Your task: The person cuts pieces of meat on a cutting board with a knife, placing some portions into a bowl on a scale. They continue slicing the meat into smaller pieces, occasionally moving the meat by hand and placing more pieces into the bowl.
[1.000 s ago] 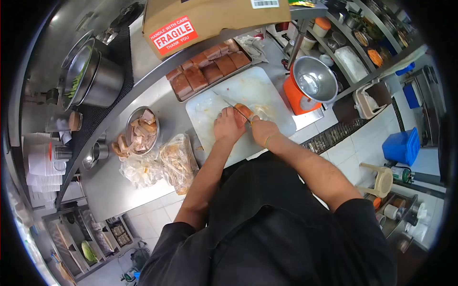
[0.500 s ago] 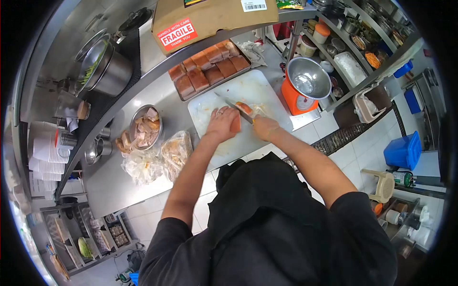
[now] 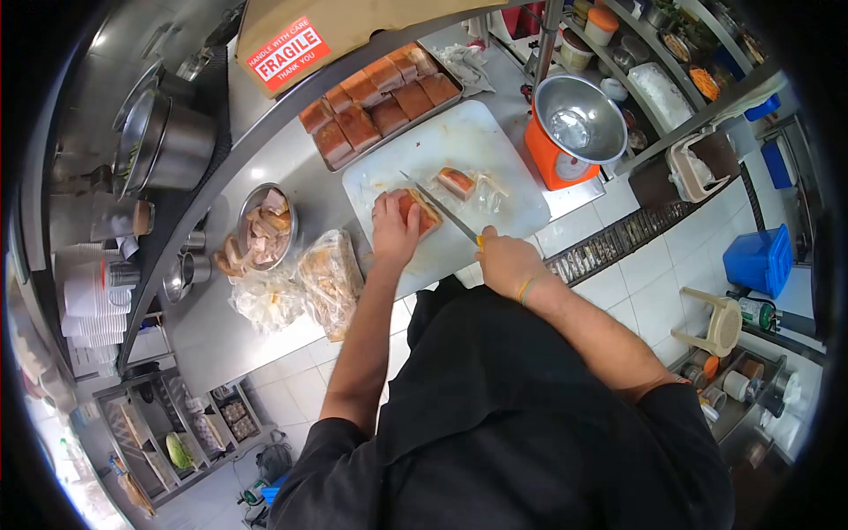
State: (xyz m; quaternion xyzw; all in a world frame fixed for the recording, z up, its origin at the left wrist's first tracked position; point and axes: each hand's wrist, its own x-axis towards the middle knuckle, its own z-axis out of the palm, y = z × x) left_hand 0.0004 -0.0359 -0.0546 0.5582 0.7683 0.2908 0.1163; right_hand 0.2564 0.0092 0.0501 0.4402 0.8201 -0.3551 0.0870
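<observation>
My right hand [image 3: 512,267] grips the yellow handle of a kitchen knife [image 3: 449,213], its long blade slanting up and left across the white cutting board [image 3: 380,172]. My left hand [image 3: 395,230] is closed over a block of pork belly [image 3: 427,221] with reddish-brown skin, holding it on the board. The blade lies along the block's right side; whether it touches cannot be made out. A smaller piece of pork belly [image 3: 456,183] rests apart, beyond the knife, beside crumpled clear plastic wrap [image 3: 491,192].
Behind the board sits a tray [image 3: 334,165] of pork belly blocks. A steel bowl [image 3: 581,119] stands on an orange scale [image 3: 549,157] at right. Left are a bowl of meat pieces [image 3: 269,231] and plastic bags [image 3: 329,278]. A shelf with a cardboard box [image 3: 371,22] overhangs the back.
My right hand has drawn the knife back toward my body. The block under my left hand has shifted left, and a wider gap separates it from the smaller piece. The view has shifted slightly.
</observation>
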